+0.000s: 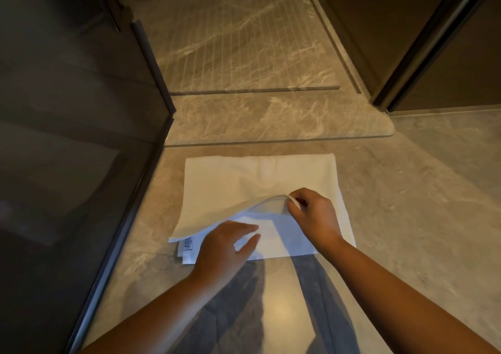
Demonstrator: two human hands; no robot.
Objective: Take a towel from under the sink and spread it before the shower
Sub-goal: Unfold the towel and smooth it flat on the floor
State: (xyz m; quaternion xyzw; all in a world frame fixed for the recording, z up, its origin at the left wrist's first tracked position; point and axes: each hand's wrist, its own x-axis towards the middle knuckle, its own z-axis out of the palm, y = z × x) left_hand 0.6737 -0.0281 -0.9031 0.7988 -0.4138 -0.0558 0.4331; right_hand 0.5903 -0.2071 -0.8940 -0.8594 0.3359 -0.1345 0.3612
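Fingers (pixel 294 204) of right hand (pixel 315 215) pinching towel (pixel 230 188) edge (lifted), left hand (pixel 225 248) spread flat

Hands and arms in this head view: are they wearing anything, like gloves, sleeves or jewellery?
Nothing shows. The left hand and right hand are bare, with no gloves, rings or watch visible. Both forearms are uncovered right down to the picture's bottom edge, so no sleeve appears.

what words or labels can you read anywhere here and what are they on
Only one text shows: a small sewn tag at the near left corner of the folded white towel. Its print is too small and blurred to read.
No other text shows on the floor, walls or glass.
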